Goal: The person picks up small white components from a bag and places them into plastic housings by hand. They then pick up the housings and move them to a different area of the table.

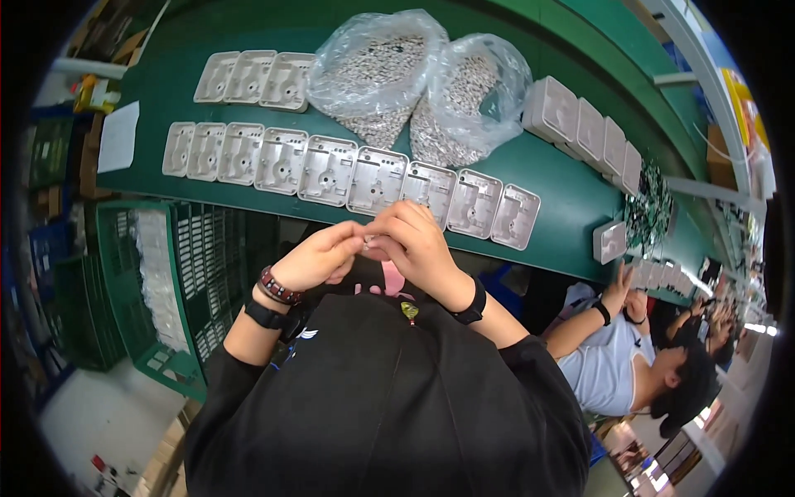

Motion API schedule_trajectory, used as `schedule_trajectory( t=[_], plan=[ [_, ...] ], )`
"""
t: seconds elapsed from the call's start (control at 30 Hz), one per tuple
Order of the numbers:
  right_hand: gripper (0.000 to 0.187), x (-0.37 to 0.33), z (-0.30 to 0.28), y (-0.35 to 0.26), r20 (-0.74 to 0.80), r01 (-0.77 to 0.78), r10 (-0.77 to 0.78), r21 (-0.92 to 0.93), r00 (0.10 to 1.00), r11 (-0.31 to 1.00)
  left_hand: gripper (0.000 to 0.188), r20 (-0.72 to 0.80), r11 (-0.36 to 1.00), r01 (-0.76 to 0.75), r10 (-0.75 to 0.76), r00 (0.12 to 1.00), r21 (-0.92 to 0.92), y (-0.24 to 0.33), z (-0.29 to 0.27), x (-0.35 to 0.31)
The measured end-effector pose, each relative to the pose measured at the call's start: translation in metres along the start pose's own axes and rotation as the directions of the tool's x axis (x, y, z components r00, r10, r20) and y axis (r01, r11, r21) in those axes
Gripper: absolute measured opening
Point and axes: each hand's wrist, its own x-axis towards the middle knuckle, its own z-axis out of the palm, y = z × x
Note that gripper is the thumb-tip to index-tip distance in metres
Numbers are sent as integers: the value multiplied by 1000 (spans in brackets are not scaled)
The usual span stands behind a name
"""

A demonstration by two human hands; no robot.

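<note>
Just off the table's front edge, my left hand (319, 258) and my right hand (411, 243) meet. Their fingertips are pinched together around a small pale part (367, 241), mostly covered by the fingers, so its kind is not clear. Beyond my hands runs a row of open grey housings, rectangular with rounded corners. The housing (377, 180) closest to my right hand lies with its inside facing up, and the one beside it (428, 192) is partly hidden by that hand.
Behind the row stand two clear plastic bags (377, 79) (472, 99) full of small metal parts. More housings (286, 81) sit back left, and stacked ones (552, 108) at right. A green crate (157, 319) stands at left. At right a person (609, 364) works near dark loose pieces (650, 207).
</note>
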Motion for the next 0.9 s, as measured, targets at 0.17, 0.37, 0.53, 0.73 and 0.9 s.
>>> schedule_trajectory(
  t=[0.17,0.37,0.53,0.73,0.9],
  plan=[
    [19,23,24,1,-28,8,-4,164,1000,986,16,-90,948,104,-81,993,301,17,-26,-11],
    [15,66,70,-9,63,-59,41,319,997,946,12,-74,835,-94,159,984,542,34,-87,-40],
    [12,108,118,-23,74,-124,106,304,992,945,12,-172,746,-21,181,968,665,64,-136,-66],
    [8,148,157,-26,85,-243,230,441,970,864,17,-141,641,-13,187,972,767,88,-192,-79],
    [10,143,109,22,-222,-282,252,-113,942,953,22,-320,965,-34,118,940,259,93,-226,-82]
  ],
)
